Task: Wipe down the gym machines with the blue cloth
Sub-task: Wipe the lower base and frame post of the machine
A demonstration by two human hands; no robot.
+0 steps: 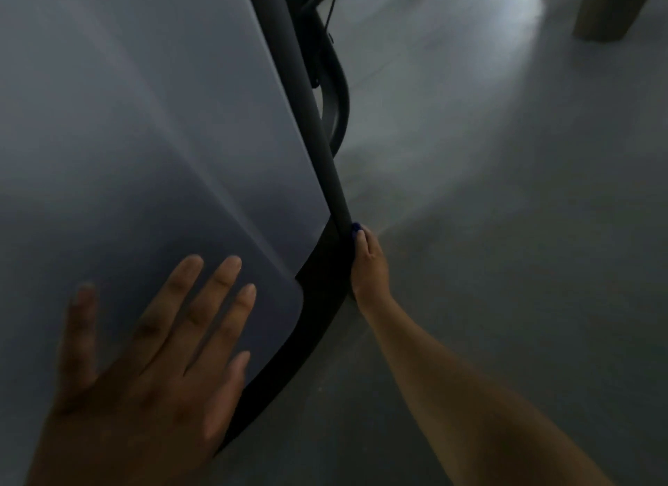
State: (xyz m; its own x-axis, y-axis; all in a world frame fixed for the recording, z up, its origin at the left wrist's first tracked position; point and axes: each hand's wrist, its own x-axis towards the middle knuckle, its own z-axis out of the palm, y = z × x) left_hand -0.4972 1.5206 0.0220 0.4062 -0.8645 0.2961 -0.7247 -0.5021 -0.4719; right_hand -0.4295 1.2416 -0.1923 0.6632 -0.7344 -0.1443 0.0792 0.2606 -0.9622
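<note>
Dim and blurred throughout. Bracing with left hand [151, 362] laid flat on panel [144, 124], near its lower right corner, fingers straight and spread, gripping nothing. Reaching out with right hand [368, 265] to tube [311, 105], just where it meets curved base [318, 304], past panel's right edge. Holding cloth [356, 228] there: only a small blue bit on show, poking out at fingertips, pressed to tube's right side. Curled in toward tube at the fingers, mostly hidden behind back of hand; probably wrapped round cloth, though actual grip not visible. Rest of cloth out of sight.

Key relation: long axis along tube, from right hand up and away, leaning left toward top of view, following panel's right edge. With cloth at low end of that run, likely next either wiping upward along tube or down onto base, curving back toward left hand. Right hand nearer by far, already on tube; left hand well apart from cloth, across base, by the look of it for support only.

Beyond tube: thin cable [332, 11] and second bent bar [341, 98], neither touched. Grey floor [506, 268] to right.

Judged mid-wipe on frame. Cannot tell in this light whether panel is clean or not.
</note>
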